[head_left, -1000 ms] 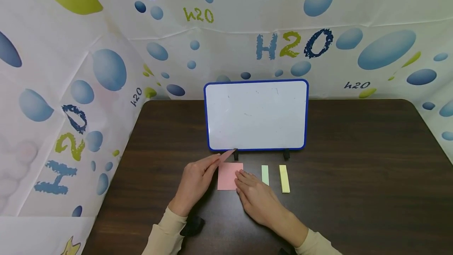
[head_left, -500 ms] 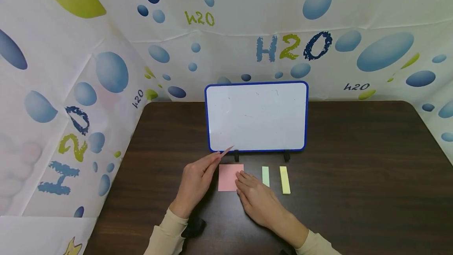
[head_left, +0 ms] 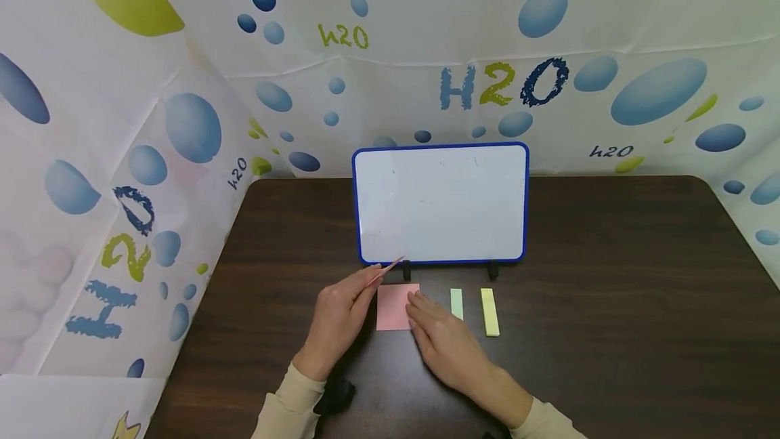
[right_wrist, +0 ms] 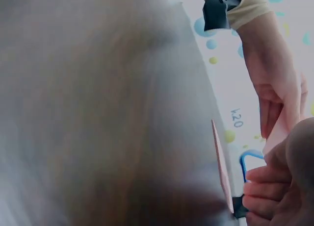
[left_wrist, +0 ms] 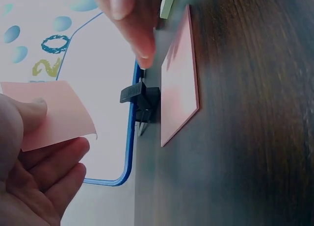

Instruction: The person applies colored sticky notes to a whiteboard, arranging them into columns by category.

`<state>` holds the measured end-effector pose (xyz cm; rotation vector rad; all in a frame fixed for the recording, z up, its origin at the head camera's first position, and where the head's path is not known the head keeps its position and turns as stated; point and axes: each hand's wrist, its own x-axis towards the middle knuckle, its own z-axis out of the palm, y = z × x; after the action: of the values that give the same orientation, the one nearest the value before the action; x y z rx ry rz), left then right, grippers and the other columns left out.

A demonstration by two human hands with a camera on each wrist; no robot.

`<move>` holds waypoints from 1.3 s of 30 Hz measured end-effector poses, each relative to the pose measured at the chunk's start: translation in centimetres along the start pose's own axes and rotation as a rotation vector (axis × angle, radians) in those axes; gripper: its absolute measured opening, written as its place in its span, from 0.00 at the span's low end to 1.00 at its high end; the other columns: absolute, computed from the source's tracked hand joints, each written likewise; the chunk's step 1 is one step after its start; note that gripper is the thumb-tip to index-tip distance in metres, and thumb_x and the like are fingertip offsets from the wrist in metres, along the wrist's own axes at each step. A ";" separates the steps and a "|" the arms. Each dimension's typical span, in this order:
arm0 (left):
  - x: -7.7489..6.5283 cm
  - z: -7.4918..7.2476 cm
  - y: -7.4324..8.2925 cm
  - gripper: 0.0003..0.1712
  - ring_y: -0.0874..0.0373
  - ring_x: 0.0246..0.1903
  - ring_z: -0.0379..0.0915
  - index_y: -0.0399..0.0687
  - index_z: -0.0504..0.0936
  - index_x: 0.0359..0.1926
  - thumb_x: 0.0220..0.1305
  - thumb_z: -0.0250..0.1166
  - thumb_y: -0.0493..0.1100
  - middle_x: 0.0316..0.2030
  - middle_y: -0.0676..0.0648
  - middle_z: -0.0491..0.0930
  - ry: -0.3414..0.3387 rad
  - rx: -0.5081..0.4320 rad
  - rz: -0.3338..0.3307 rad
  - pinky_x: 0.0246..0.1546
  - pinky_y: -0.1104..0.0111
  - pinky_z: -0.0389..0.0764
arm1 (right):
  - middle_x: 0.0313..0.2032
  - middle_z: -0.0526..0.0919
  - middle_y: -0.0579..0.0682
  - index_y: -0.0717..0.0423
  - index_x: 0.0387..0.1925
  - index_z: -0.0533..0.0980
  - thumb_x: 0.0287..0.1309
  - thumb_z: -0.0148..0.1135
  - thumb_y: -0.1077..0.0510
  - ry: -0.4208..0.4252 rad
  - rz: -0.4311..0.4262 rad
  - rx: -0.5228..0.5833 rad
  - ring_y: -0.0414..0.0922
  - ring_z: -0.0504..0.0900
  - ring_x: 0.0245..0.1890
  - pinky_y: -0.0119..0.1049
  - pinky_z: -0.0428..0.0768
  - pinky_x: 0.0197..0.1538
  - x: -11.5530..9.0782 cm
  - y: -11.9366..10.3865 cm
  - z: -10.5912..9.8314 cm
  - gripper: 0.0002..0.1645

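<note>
My left hand [head_left: 338,314] pinches a single pink sticky note [left_wrist: 66,106] between thumb and fingers, lifted off the table and seen almost edge-on in the head view. Just below it, a square pink sticky-note pad [head_left: 393,307] lies flat on the dark table. Over the pad's right edge is my right hand [head_left: 447,344], its fingers loosely bent and together. In the left wrist view those fingertips appear a little above the pad, holding nothing. A green strip of sticky notes [head_left: 456,302] is partly hidden by the right hand; a yellow strip [head_left: 490,312] lies beside it.
A blue-framed whiteboard [head_left: 441,202] stands behind the notes on black feet [head_left: 493,269]. The dark wooden table [head_left: 609,303] reaches to a patterned white curtain [head_left: 402,100] at the back and left. A black wrist device [head_left: 336,396] sits by the left sleeve.
The head view has shifted slightly. The held note has turned a little in my left hand and its tip sits slightly lower than half a second ago. My right hand stays almost still.
</note>
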<state>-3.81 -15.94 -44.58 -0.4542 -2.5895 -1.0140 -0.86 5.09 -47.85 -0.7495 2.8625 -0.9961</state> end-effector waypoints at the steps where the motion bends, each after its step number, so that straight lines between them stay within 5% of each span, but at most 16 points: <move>1: 0.0 0.0 0.0 0.20 0.49 0.52 0.86 0.43 0.87 0.56 0.62 0.72 0.35 0.53 0.43 0.87 0.005 0.012 0.011 0.50 0.57 0.86 | 0.68 0.77 0.53 0.59 0.63 0.79 0.74 0.56 0.56 0.008 0.002 0.014 0.49 0.74 0.71 0.49 0.75 0.70 0.0 0.0 -0.2 0.22; 12: 0.0 0.0 -0.3 0.27 0.49 0.58 0.83 0.41 0.85 0.58 0.56 0.75 0.30 0.58 0.42 0.84 0.110 0.206 0.200 0.61 0.53 0.80 | 0.68 0.77 0.56 0.62 0.63 0.78 0.73 0.58 0.57 0.185 0.022 0.019 0.50 0.73 0.71 0.50 0.72 0.72 1.0 1.3 -3.1 0.22; 32: 2.5 0.1 -0.4 0.26 0.47 0.58 0.83 0.39 0.84 0.58 0.57 0.75 0.32 0.58 0.41 0.84 0.204 0.313 0.287 0.62 0.53 0.80 | 0.69 0.72 0.66 0.71 0.67 0.71 0.61 0.71 0.61 0.455 -0.052 -0.180 0.62 0.71 0.71 0.62 0.73 0.69 2.4 7.8 -6.4 0.36; 39: 2.7 0.6 -0.3 0.24 0.48 0.58 0.83 0.39 0.84 0.58 0.59 0.74 0.33 0.58 0.41 0.84 0.209 0.296 0.276 0.61 0.53 0.80 | 0.76 0.59 0.69 0.74 0.73 0.60 0.63 0.68 0.55 0.388 0.022 -0.289 0.64 0.59 0.77 0.60 0.63 0.77 2.7 9.7 -7.5 0.46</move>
<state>-6.48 -15.27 -44.10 -0.5744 -2.3548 -0.5445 -8.73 14.83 -47.25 -0.5897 3.3946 -0.8117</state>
